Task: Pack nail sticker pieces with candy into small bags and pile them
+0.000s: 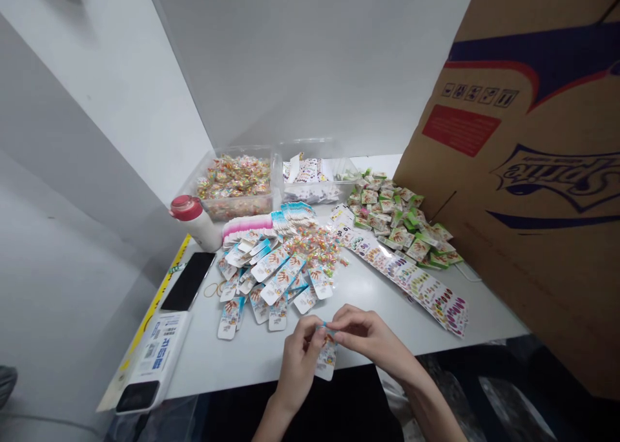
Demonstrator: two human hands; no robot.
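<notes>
My left hand (299, 357) pinches a small printed card (326, 363) between thumb and fingers, while my right hand (362, 331) closes its fingertips at the card's top edge, on the near side of the card heap (278, 282). Small colorful pieces (317, 247) lie against the heap's right side, fanned printed strips (404, 273) farther right, a black phone (188, 282) to its left.

A white bottle (204, 232) with a red lid stands at the left of the worktop (203, 364). Nearer the front lie a black phone (188, 282) and, just beside it, a white device (157, 351) with a dark screen. A large cardboard box (477, 219) with blue and red print fills the right.
</notes>
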